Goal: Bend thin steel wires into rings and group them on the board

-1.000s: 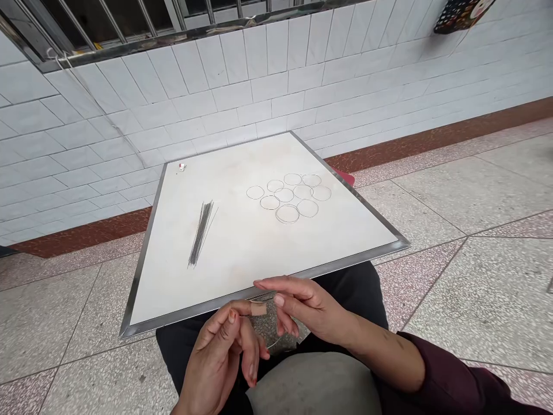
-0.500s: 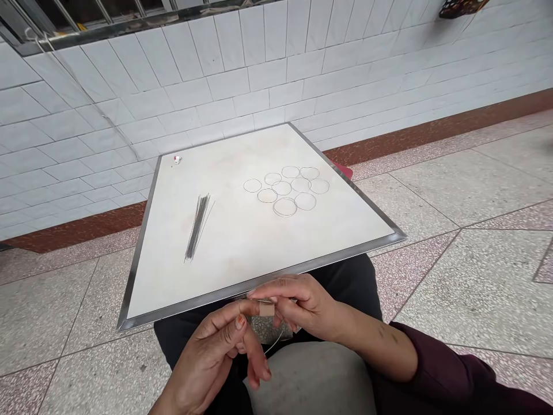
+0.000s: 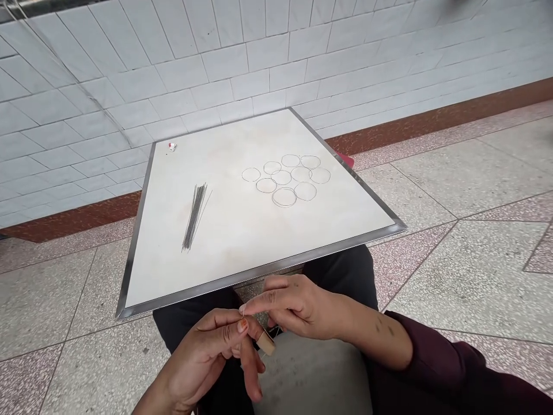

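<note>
Over my lap, just in front of the table edge, my left hand [image 3: 207,346] pinches a thin wire [image 3: 243,314] between thumb and forefinger. One of its fingers wears a tan strip of tape [image 3: 265,343]. My right hand [image 3: 298,305] comes in from the right, its forefinger stretched to the wire at the left fingertips. Its other fingers are curled in, and a bit of wire shows beneath them; their grip is partly hidden. On the white table [image 3: 233,242] lie a bundle of thin straight wires [image 3: 194,218] and, to the right, several thin wire rings [image 3: 284,197], some overlapping.
A small white and red object [image 3: 172,147] sits at the table's far left corner. The table has a metal edge strip [image 3: 259,271] and stands against a white tiled wall [image 3: 224,66]. Below is a speckled stone floor [image 3: 475,276].
My left thumb and forefinger have closed together on the wire, and the taped finger has dropped lower. My right forefinger has moved slightly left and down to the left fingertips. The view has tilted down slightly.
</note>
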Available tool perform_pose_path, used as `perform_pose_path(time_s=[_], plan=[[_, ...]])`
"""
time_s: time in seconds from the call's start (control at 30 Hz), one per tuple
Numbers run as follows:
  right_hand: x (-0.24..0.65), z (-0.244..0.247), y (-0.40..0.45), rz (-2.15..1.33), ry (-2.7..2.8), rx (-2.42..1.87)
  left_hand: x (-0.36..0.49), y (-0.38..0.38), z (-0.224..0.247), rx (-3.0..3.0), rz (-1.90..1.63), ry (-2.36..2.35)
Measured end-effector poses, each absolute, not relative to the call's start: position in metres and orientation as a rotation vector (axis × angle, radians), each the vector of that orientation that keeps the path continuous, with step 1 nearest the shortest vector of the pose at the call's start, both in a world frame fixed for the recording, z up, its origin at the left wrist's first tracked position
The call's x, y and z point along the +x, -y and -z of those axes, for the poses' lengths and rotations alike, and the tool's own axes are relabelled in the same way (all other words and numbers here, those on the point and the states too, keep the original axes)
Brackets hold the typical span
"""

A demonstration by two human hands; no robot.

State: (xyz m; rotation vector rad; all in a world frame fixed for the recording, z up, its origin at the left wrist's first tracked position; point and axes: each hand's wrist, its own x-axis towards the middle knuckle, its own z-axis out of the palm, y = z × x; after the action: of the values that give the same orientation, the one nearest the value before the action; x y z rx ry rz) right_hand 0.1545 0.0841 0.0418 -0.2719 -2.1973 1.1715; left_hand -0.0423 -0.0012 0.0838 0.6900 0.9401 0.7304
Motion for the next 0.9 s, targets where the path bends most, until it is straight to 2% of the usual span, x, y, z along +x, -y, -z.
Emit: perform_pose_path(time_s=[0.2,0.63,0.9], plan=[[0.154,-0.046,-0.086,-1.182,2.234,-0.190,-0.042,0.003,-0.077,0.617,-0.685,-0.915],[0.156,-0.039,-0.088,-1.461,2.249,-0.235,-0.044,0.001,-0.068,0.612,-0.627,-0.888],[0.151,-0.037,-0.089,-1.241,2.261,-0.101,-0.045,0.005,-0.063,0.556,-0.615,-0.851]])
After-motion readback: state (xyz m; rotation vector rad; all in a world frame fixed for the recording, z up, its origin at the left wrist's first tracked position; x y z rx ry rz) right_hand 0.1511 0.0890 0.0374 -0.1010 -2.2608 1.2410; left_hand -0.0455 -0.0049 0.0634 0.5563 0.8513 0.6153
